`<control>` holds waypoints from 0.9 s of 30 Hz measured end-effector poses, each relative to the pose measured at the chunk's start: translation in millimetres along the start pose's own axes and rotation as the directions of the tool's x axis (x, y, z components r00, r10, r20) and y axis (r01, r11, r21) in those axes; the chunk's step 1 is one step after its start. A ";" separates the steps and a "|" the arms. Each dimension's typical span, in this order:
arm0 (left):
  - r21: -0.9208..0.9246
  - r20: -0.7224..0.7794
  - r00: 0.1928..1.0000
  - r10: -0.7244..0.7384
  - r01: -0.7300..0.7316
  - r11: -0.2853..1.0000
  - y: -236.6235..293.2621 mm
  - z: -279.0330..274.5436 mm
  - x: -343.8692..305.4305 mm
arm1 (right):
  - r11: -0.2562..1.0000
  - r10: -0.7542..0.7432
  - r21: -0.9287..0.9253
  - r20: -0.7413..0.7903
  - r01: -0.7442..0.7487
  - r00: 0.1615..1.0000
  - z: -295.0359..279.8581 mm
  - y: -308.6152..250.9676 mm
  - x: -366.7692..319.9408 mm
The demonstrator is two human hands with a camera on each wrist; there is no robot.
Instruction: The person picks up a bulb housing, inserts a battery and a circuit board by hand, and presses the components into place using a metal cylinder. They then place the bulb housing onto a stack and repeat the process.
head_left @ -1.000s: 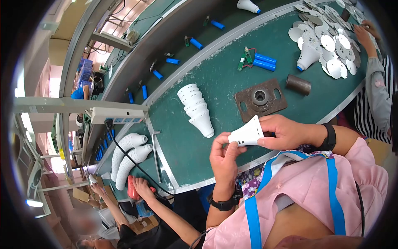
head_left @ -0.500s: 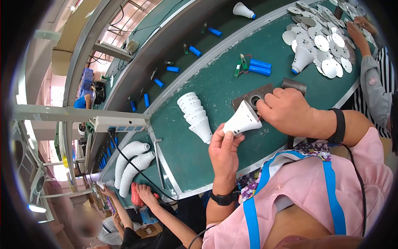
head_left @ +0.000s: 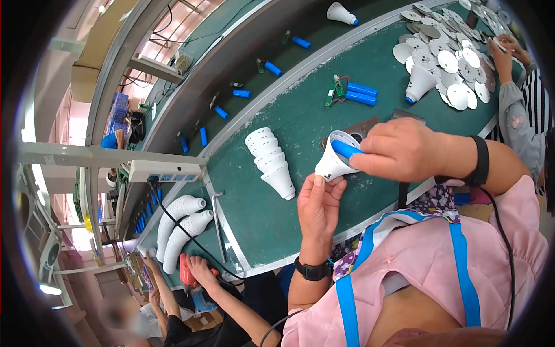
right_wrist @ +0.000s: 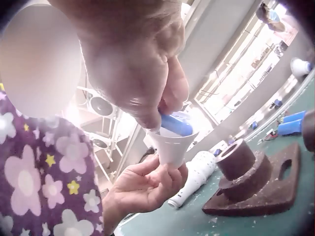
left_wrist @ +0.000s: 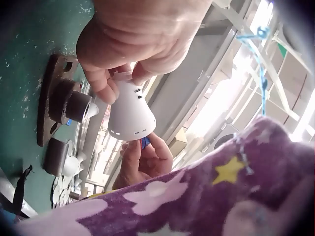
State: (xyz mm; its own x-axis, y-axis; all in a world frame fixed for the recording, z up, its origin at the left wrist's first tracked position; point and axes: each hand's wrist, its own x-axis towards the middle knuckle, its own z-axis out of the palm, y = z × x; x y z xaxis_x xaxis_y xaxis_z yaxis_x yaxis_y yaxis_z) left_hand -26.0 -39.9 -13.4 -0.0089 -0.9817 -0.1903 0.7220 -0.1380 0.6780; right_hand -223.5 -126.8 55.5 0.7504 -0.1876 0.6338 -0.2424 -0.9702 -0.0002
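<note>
My left hand [head_left: 319, 211] grips a white cone-shaped bulb housing [head_left: 330, 164] by its narrow end, the wide mouth turned up toward the other hand. With thumb and fingers my right hand [head_left: 399, 149] pinches a blue cylindrical battery [head_left: 345, 149], which lies slanted partly inside that mouth. In the right wrist view the battery [right_wrist: 177, 124] crosses the rim of the housing [right_wrist: 172, 147]. Small dark pins and slots show on the housing's side [left_wrist: 129, 114] in the left wrist view. The battery's far end is hidden inside the housing.
A brown metal fixture [right_wrist: 261, 191] stands just beyond the hands, beside a dark metal tube [left_wrist: 56, 156]. Stacked white housings [head_left: 270, 162] lie to the left. Beyond are a paired battery pack [head_left: 361, 94] and a heap of metal discs [head_left: 457, 63]. Another person's hand holds a red tool [head_left: 186, 270].
Both hands held the housing at first. My right hand then moved to its mouth, and now the blue battery shows there between the fingers. The housing has tipped more upright.
</note>
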 end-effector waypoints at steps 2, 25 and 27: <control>-0.120 -0.019 0.997 -0.072 0.069 0.990 -5.3 -0.2 1.6 | 1.000 0.012 0.027 0.054 -0.014 0.998 -1.0 8.5 -3.4; 0.114 0.102 0.989 -0.109 0.097 0.989 -2.6 49.9 33.4 | 0.944 0.165 0.253 0.190 -0.211 0.968 -10.8 39.5 9.1; 0.352 0.100 0.989 -0.109 0.067 0.934 -8.9 40.5 39.8 | 0.968 0.106 0.195 0.253 -0.158 0.962 -9.7 43.5 12.8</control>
State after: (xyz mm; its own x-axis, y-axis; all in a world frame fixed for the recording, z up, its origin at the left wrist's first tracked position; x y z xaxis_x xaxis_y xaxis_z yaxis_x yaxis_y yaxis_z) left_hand -60.8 -83.1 1.8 -0.1561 -0.9691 -0.1910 0.4301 -0.2408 0.8701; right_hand -230.4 -169.9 71.2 0.8514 -0.3224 0.4137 -0.2338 -0.9393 -0.2510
